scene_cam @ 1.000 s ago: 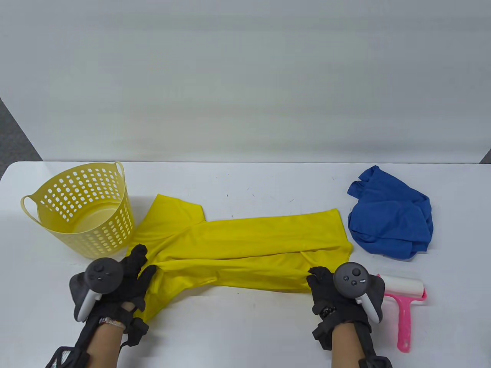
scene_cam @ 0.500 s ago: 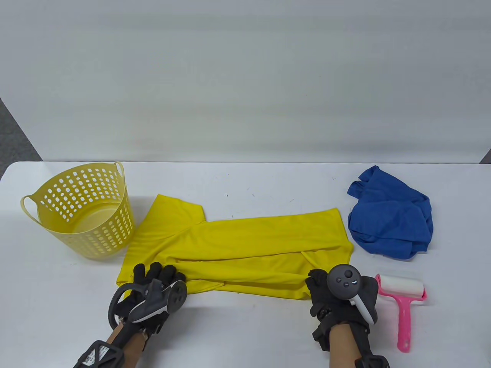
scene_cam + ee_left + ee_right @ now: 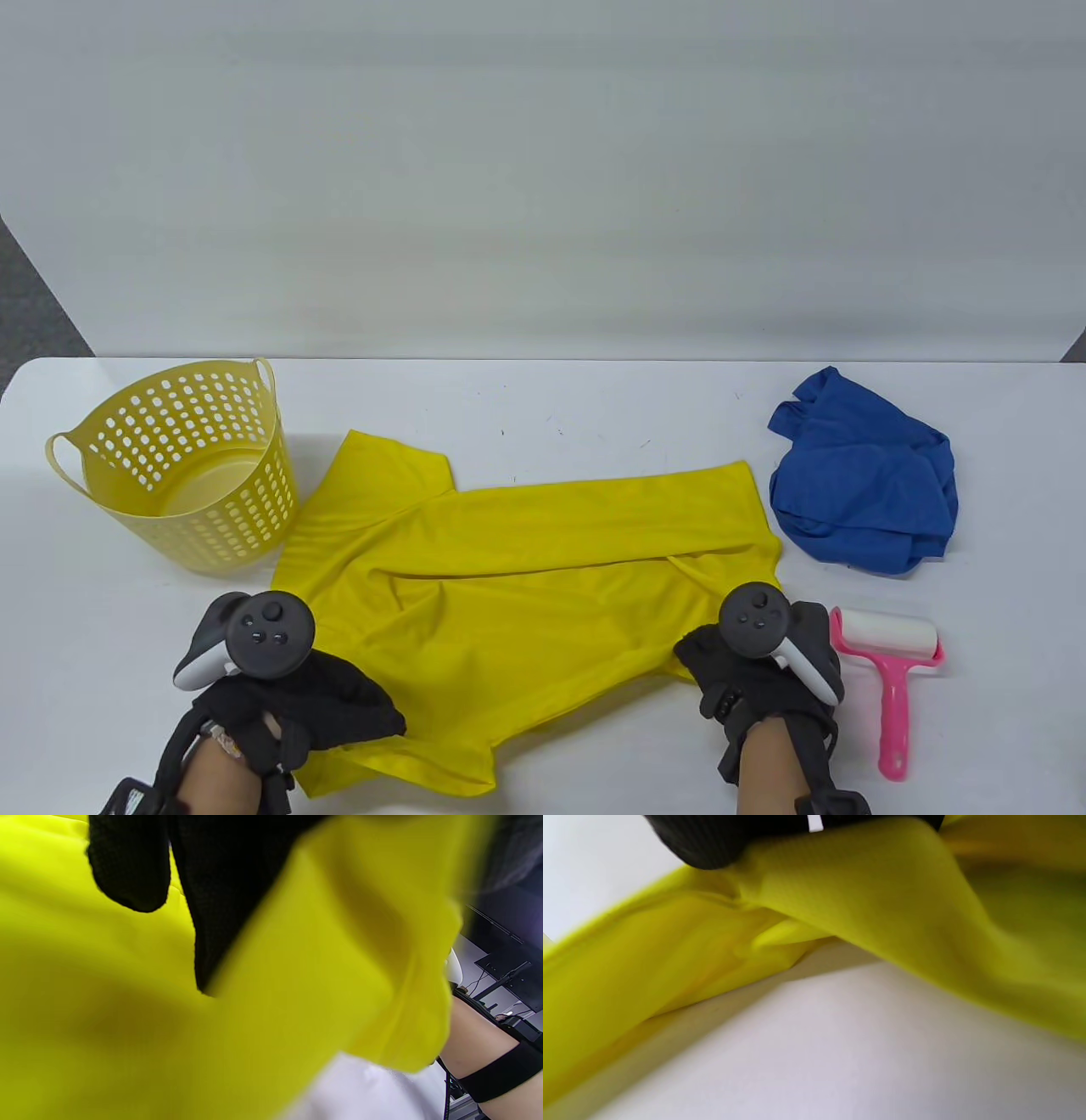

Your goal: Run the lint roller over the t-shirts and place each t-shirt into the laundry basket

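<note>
White tabletop [image 3: 543,399] carries my yellow t-shirt [image 3: 526,552], half spread between the laundry basket [image 3: 178,467] and the blue t-shirt [image 3: 865,475]. My left hand [image 3: 297,696] pinches its near sleeve and my right hand [image 3: 747,679] clenches its hem. If I pull unevenly, I judge the slick cloth may slip from either grip, bunch, or slide over the near edge, and my right wrist might knock the lint roller [image 3: 887,654] lying just beside it.

Yellow t-shirt [image 3: 106,1027] blurred, both wrist views.
</note>
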The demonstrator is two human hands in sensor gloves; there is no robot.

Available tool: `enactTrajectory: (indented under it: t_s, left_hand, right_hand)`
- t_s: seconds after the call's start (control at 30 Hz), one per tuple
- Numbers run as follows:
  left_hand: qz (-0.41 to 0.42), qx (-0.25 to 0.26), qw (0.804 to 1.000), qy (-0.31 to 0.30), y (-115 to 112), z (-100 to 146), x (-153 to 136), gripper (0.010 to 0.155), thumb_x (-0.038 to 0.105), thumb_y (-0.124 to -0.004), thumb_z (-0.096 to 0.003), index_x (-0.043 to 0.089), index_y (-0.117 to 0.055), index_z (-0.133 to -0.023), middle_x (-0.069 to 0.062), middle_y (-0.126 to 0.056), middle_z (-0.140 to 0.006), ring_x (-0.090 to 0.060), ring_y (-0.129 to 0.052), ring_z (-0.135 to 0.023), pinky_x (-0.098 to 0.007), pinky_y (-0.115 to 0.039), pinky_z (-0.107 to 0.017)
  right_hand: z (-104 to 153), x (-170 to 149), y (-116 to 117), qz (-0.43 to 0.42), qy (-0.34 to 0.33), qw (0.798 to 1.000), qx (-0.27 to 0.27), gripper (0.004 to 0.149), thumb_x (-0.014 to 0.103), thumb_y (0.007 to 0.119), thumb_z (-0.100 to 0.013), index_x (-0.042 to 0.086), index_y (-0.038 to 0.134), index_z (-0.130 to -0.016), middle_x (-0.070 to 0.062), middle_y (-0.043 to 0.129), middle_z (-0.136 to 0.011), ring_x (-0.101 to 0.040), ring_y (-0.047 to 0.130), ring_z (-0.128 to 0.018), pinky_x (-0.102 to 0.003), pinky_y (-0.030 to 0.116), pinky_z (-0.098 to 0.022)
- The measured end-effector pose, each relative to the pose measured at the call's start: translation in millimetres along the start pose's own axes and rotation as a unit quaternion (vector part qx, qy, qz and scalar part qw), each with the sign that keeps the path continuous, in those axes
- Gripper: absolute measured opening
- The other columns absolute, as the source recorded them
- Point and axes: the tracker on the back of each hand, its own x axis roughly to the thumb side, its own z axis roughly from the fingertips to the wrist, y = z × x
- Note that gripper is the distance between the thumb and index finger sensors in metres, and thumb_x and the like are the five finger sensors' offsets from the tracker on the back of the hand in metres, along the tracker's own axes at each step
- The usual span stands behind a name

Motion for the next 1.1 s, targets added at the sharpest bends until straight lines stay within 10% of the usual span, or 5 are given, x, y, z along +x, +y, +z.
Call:
enactTrajectory:
  t_s: [0.23, 0.37, 0.63, 0.87, 1.1]
  left_hand:
    - [-0.166, 0.059, 0.968, 0.178, -20, -13, -10, 0.066, 0.068, -0.067, -0.0495, 0.028, -0.074, -0.102, -0.003, -0.096, -0.093, -0.036, -0.087, -0.096, -0.065, -0.059, -0.074]
    - [-0.257, -0.037, 0.937, 0.232, -51, -35, -8, 0.082, 0.070, -0.069, -0.0441, 0.031, -0.049, -0.113, -0.010, -0.059, -0.120, -0.045, -0.057, -0.112, -0.069, -0.046, -0.078]
    - [-0.273, -0.104, 0.914, 0.283, -57, -39, -30, 0.102, 0.072, -0.079, -0.0366, 0.036, -0.024, -0.114, -0.003, -0.018, -0.125, -0.041, -0.023, -0.119, -0.074, -0.034, -0.079]
    - [-0.285, 0.005, 0.930, 0.234, -37, -26, 4, 0.060, 0.068, -0.074, -0.0427, 0.030, -0.090, -0.086, -0.004, -0.096, -0.095, -0.036, -0.089, -0.095, -0.067, -0.056, -0.075]
    - [-0.295, 0.076, 0.898, 0.316, -16, -9, -3, 0.063, 0.071, -0.077, -0.0405, 0.027, -0.091, -0.084, -0.003, -0.103, -0.077, -0.031, -0.099, -0.074, -0.063, -0.066, -0.070]
  right_hand:
    - [6, -1, -9, 0.018, 0.031, 0.999, -0.038, 0.048, 0.046, 0.070, -0.048, 0.009, 0.090, -0.072, -0.026, 0.080, -0.092, -0.054, 0.063, -0.091, -0.081, 0.029, -0.059]
    - [6, -5, -3, 0.098, 0.111, 0.989, -0.011, 0.060, 0.040, 0.072, -0.050, 0.012, 0.057, -0.101, -0.029, 0.055, -0.106, -0.058, 0.047, -0.096, -0.080, 0.026, -0.058]
    - [-4, -28, 17, 0.071, 0.156, 0.983, 0.070, 0.075, 0.047, 0.075, -0.047, 0.020, 0.032, -0.103, -0.021, 0.021, -0.109, -0.053, 0.019, -0.098, -0.080, 0.019, -0.058]
    - [8, 2, -3, 0.114, 0.135, 0.984, -0.036, 0.060, 0.052, 0.067, -0.048, 0.003, 0.084, -0.079, -0.028, 0.083, -0.089, -0.056, 0.070, -0.085, -0.076, 0.038, -0.060]
    - [-4, 35, 29, 0.142, 0.065, 0.985, 0.072, 0.064, 0.051, 0.068, -0.048, 0.012, 0.061, -0.099, -0.030, 0.058, -0.104, -0.058, 0.054, -0.092, -0.078, 0.037, -0.060]
